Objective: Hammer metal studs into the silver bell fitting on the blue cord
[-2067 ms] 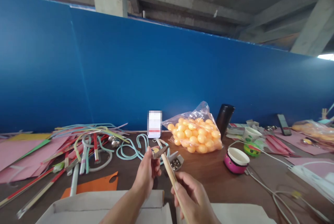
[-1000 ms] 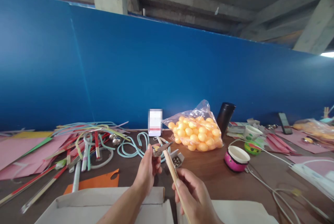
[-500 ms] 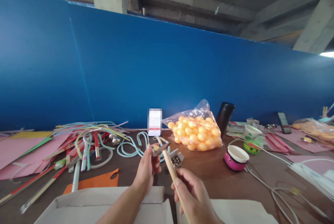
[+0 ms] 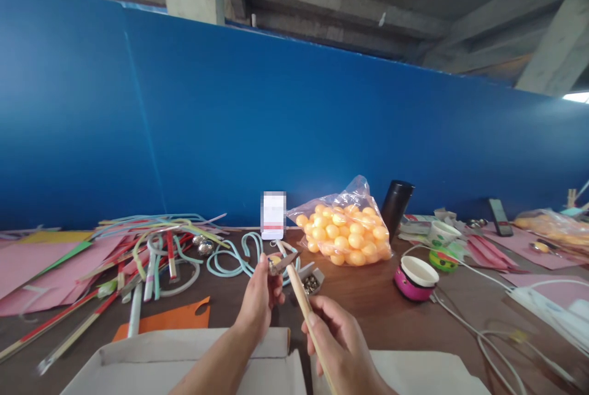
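Observation:
My left hand (image 4: pixel 260 302) is raised over the brown table, its fingers pinched on a small metal piece (image 4: pixel 279 263) with a pointed tip. My right hand (image 4: pixel 338 346) is closed round a light wooden stick (image 4: pixel 301 300) that slants up and left, its upper end touching the metal piece. Just behind the hands lies a small open box of metal bits (image 4: pixel 311 281) and a coil of pale blue cord (image 4: pixel 234 257).
A clear bag of orange balls (image 4: pixel 343 232) stands behind, with a black tumbler (image 4: pixel 396 205), a pink bowl (image 4: pixel 416 278), white cables (image 4: pixel 483 333), coloured strips (image 4: pixel 151 248) and pink paper (image 4: pixel 32 269). White cardboard (image 4: pixel 184 361) lies at the near edge below a blue wall (image 4: pixel 294 125).
The hands have barely moved: both stay closed on the stick and the metal piece. The view has shifted slightly.

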A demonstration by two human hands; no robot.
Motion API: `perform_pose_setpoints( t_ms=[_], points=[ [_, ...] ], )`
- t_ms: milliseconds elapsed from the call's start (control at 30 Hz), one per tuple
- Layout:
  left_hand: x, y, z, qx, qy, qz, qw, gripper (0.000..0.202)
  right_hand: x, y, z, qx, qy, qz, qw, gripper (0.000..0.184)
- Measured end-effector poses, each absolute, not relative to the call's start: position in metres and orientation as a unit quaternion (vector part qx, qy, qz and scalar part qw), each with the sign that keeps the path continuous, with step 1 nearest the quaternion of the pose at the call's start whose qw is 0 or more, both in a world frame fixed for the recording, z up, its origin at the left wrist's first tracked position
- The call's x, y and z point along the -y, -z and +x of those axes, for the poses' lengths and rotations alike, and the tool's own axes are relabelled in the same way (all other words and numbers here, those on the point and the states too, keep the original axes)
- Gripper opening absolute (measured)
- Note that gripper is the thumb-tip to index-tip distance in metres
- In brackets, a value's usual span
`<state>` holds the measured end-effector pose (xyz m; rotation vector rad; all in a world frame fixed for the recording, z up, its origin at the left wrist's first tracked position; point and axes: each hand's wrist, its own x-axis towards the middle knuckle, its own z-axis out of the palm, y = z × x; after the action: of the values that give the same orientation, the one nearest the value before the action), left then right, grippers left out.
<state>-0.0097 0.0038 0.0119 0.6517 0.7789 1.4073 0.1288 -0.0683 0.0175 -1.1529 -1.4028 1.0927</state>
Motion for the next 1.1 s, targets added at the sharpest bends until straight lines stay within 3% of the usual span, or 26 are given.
perform_pose_setpoints(
  t_ms=[200,767,1000,1100],
  points=[
    [-0.0037,-0.0119,-0.0099,-0.335,-0.616,0.282,0.655,0.048,0.0705,-0.0258,0.1306,0.548,-0.457,-0.459,0.529,0.043],
    [-0.0063,-0.0093,-0.0107,-0.336,-0.621,0.271,0.654,0.051,0.0696,-0.0182,0.1281,0.58,-0.455,-0.469,0.486,0.043],
    [-0.0073,-0.0099,-0.0103,-0.344,-0.622,0.253,0.656,0.043,0.0683,-0.0193,0.132,0.593,-0.461,-0.467,0.467,0.039],
    [-0.0075,-0.0106,-0.0111,-0.349,-0.625,0.244,0.654,0.041,0.0683,-0.0199,0.1305,0.574,-0.455,-0.465,0.497,0.039]
  ],
)
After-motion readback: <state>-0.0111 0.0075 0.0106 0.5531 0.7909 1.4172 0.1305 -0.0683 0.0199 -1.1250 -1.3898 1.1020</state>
